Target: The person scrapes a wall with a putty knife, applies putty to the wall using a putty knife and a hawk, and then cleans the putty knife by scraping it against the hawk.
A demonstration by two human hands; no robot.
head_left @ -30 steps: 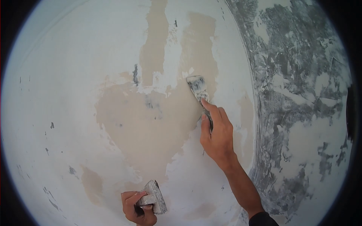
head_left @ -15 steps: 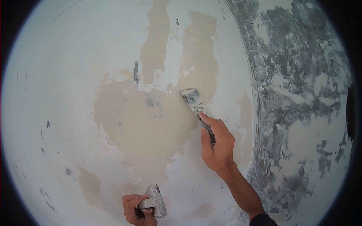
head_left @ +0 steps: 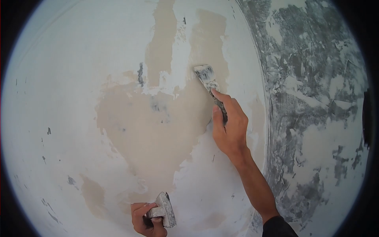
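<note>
My right hand (head_left: 231, 124) is closed around the dark handle of a putty knife (head_left: 206, 74). The knife's smeared blade lies against the wall, over the beige damp patch (head_left: 158, 130), near the base of the right-hand beige strip (head_left: 209, 39). At the bottom, my left hand (head_left: 146, 219) grips a small plaster-crusted tool (head_left: 164, 210) with a flat plate and a block-like grip. This tool is just below the beige patch.
White wall surface (head_left: 71, 98) with small dark marks surrounds the patch. On the right, past a curved edge, is a rough grey and white mottled area (head_left: 312, 98). Another beige strip (head_left: 162, 35) runs up at the top centre.
My right hand and the putty knife have moved up the wall and slightly right. My left hand has shifted a little right, still holding its tool.
</note>
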